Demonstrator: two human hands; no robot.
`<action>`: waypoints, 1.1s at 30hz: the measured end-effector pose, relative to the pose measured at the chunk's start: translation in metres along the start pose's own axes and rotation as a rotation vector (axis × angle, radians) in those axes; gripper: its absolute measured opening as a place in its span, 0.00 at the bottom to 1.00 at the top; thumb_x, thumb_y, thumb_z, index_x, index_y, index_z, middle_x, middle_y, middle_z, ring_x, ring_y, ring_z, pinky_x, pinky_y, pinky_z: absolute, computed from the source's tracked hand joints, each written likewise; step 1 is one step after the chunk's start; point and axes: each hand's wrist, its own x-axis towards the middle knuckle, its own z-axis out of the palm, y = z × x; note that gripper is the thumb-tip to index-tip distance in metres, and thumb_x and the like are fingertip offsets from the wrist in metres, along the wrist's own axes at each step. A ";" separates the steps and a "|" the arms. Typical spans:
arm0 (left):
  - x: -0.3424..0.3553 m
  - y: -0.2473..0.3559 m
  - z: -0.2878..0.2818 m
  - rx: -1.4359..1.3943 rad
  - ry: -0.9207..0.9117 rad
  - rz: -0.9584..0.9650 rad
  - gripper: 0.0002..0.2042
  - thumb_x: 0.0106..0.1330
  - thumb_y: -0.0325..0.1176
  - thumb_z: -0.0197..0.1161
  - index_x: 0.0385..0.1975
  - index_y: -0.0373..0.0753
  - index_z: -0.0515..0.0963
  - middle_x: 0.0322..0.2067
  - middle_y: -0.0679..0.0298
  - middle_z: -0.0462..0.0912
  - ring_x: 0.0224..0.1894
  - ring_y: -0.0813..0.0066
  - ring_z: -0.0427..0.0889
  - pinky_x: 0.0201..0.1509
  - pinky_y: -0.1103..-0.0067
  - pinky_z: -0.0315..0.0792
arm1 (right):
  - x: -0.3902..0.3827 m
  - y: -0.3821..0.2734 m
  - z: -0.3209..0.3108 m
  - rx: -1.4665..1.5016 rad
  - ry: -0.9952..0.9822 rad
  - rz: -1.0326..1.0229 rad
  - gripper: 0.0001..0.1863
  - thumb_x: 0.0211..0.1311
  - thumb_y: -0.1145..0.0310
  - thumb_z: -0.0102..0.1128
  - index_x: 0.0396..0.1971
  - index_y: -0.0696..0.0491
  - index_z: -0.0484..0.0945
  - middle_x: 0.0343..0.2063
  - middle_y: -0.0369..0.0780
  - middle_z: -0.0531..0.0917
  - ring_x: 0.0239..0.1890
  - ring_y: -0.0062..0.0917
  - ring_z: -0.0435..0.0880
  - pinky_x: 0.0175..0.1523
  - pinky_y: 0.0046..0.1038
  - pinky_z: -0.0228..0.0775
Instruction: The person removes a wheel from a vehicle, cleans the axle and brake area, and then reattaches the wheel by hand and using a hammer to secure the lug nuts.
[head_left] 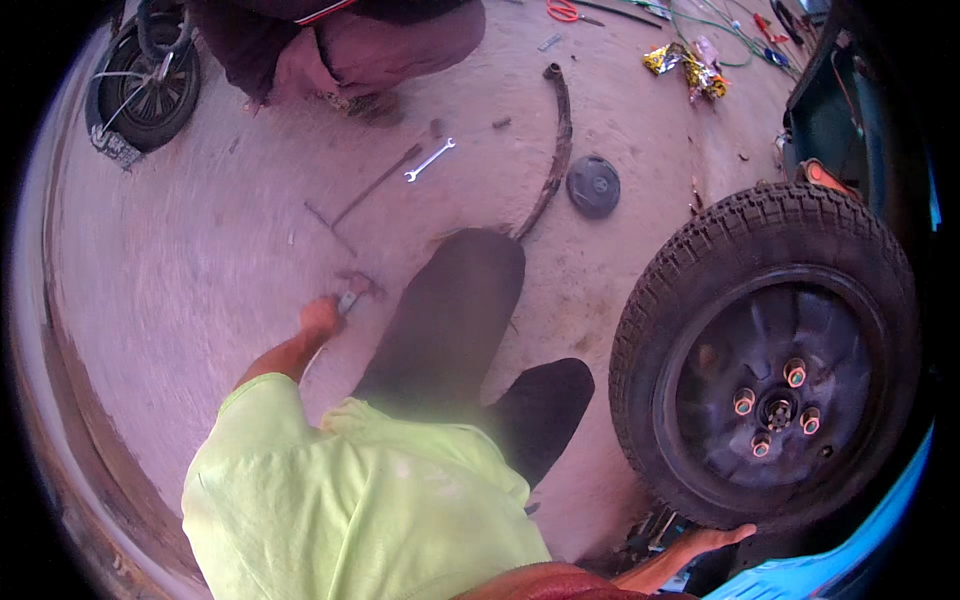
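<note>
My left hand is closed round what looks like a small hammer, held low over the ground beside my knee; the tool is blurred. On the right, a black wheel with a knobbly tyre stands upright against a blue-green vehicle. Several coppery nuts ring its hub, and one hole in the rim shows bare. My right hand lies with stretched fingers against the tyre's lower edge; part of it is hidden.
Beyond my left hand lie a T-shaped bar and a silver spanner. A curved dark pipe and round black cap lie ahead. Another person is at the top, near a small wheel. Foil wrappers lie farther off.
</note>
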 end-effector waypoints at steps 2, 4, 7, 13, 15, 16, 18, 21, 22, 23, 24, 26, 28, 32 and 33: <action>-0.005 0.003 -0.006 0.019 -0.007 0.003 0.25 0.53 0.47 0.67 0.51 0.44 0.78 0.49 0.52 0.81 0.52 0.53 0.81 0.54 0.60 0.76 | -0.001 0.001 0.013 -0.172 0.408 0.066 0.52 0.65 0.32 0.45 0.73 0.61 0.49 0.74 0.47 0.52 0.72 0.43 0.55 0.76 0.42 0.46; -0.007 0.000 -0.004 0.024 -0.018 -0.007 0.25 0.54 0.48 0.66 0.52 0.45 0.78 0.50 0.52 0.81 0.53 0.53 0.81 0.55 0.61 0.76 | -0.003 0.000 0.019 -0.176 0.434 0.065 0.52 0.66 0.32 0.45 0.72 0.61 0.50 0.74 0.47 0.53 0.72 0.42 0.56 0.76 0.42 0.46; -0.003 -0.003 0.001 0.024 0.009 0.022 0.24 0.55 0.48 0.64 0.50 0.42 0.79 0.48 0.50 0.83 0.51 0.52 0.82 0.53 0.61 0.76 | 0.003 0.005 -0.005 -0.155 0.404 0.072 0.50 0.67 0.33 0.44 0.72 0.61 0.50 0.73 0.47 0.54 0.71 0.41 0.58 0.75 0.42 0.46; 0.019 0.029 -0.072 -0.283 0.303 0.212 0.23 0.61 0.49 0.61 0.45 0.35 0.80 0.41 0.46 0.84 0.48 0.49 0.83 0.52 0.61 0.75 | -0.002 0.008 0.017 -0.040 0.475 0.129 0.48 0.69 0.35 0.42 0.72 0.62 0.52 0.72 0.47 0.57 0.70 0.41 0.60 0.75 0.40 0.47; -0.024 0.099 -0.154 -0.569 0.322 0.298 0.22 0.64 0.49 0.59 0.46 0.35 0.80 0.36 0.48 0.85 0.43 0.50 0.84 0.50 0.63 0.75 | -0.003 0.005 0.029 -0.207 0.483 0.072 0.48 0.68 0.35 0.43 0.71 0.63 0.52 0.71 0.50 0.58 0.70 0.42 0.60 0.74 0.41 0.50; -0.017 0.115 -0.174 -0.602 0.448 0.432 0.22 0.67 0.46 0.61 0.40 0.27 0.80 0.29 0.59 0.83 0.33 0.73 0.80 0.40 0.73 0.74 | -0.003 0.010 0.025 -0.246 0.469 0.054 0.48 0.68 0.35 0.43 0.71 0.63 0.52 0.71 0.51 0.58 0.70 0.41 0.60 0.74 0.41 0.51; -0.066 0.191 -0.241 -0.680 0.467 0.623 0.21 0.68 0.47 0.60 0.41 0.29 0.81 0.30 0.63 0.83 0.34 0.77 0.78 0.42 0.77 0.73 | -0.005 0.015 0.007 -0.315 0.462 0.023 0.49 0.67 0.35 0.45 0.71 0.64 0.52 0.71 0.50 0.59 0.70 0.41 0.61 0.74 0.39 0.50; -0.143 0.293 -0.294 -1.000 0.403 0.987 0.27 0.69 0.49 0.60 0.57 0.30 0.73 0.49 0.56 0.81 0.49 0.69 0.79 0.51 0.75 0.72 | -0.002 0.029 -0.016 -0.256 0.344 0.020 0.51 0.66 0.35 0.49 0.71 0.65 0.53 0.70 0.50 0.61 0.69 0.40 0.63 0.74 0.37 0.50; -0.169 0.327 -0.301 -1.117 0.348 1.070 0.29 0.69 0.50 0.60 0.60 0.31 0.70 0.54 0.54 0.77 0.53 0.67 0.77 0.54 0.72 0.71 | -0.001 0.030 -0.020 -0.223 0.291 0.018 0.51 0.65 0.34 0.50 0.70 0.66 0.54 0.69 0.51 0.63 0.69 0.40 0.64 0.74 0.37 0.51; -0.192 0.355 -0.302 -1.237 0.298 1.147 0.32 0.69 0.51 0.59 0.63 0.32 0.67 0.58 0.53 0.74 0.57 0.65 0.75 0.58 0.70 0.71 | -0.001 0.027 -0.016 -0.302 0.302 0.015 0.52 0.65 0.34 0.50 0.70 0.66 0.54 0.69 0.51 0.63 0.68 0.40 0.64 0.74 0.37 0.51; -0.205 0.379 -0.297 -1.214 0.385 1.162 0.34 0.67 0.52 0.60 0.63 0.31 0.66 0.57 0.52 0.75 0.56 0.65 0.75 0.57 0.70 0.71 | -0.003 0.021 -0.008 -0.382 0.314 0.009 0.52 0.64 0.34 0.50 0.70 0.66 0.55 0.68 0.52 0.64 0.68 0.40 0.65 0.74 0.37 0.51; -0.223 0.414 -0.290 -1.172 0.551 1.191 0.37 0.65 0.55 0.62 0.63 0.28 0.65 0.55 0.51 0.76 0.53 0.66 0.76 0.55 0.70 0.71 | 0.002 0.026 -0.009 -0.460 0.315 -0.033 0.52 0.64 0.33 0.51 0.70 0.66 0.56 0.68 0.53 0.63 0.68 0.40 0.65 0.73 0.38 0.53; -0.221 0.429 -0.280 -1.351 0.323 1.069 0.37 0.65 0.57 0.61 0.65 0.33 0.65 0.58 0.55 0.74 0.58 0.64 0.73 0.62 0.67 0.67 | 0.005 0.031 -0.013 -0.511 0.270 -0.083 0.52 0.63 0.32 0.51 0.70 0.65 0.56 0.69 0.53 0.63 0.68 0.40 0.65 0.72 0.38 0.54; -0.177 0.443 -0.261 -1.375 -0.070 0.971 0.38 0.64 0.62 0.59 0.67 0.42 0.66 0.63 0.60 0.72 0.61 0.60 0.71 0.68 0.61 0.61 | -0.020 0.034 -0.030 -0.541 0.277 -0.001 0.48 0.63 0.33 0.51 0.68 0.59 0.62 0.62 0.53 0.70 0.65 0.41 0.69 0.70 0.44 0.57; -0.174 0.443 -0.256 -1.399 -0.125 0.946 0.36 0.66 0.61 0.58 0.67 0.42 0.65 0.62 0.61 0.73 0.61 0.59 0.71 0.67 0.60 0.62 | -0.038 0.039 -0.045 -0.656 0.258 0.018 0.47 0.64 0.33 0.50 0.69 0.57 0.62 0.63 0.52 0.70 0.65 0.41 0.69 0.70 0.44 0.57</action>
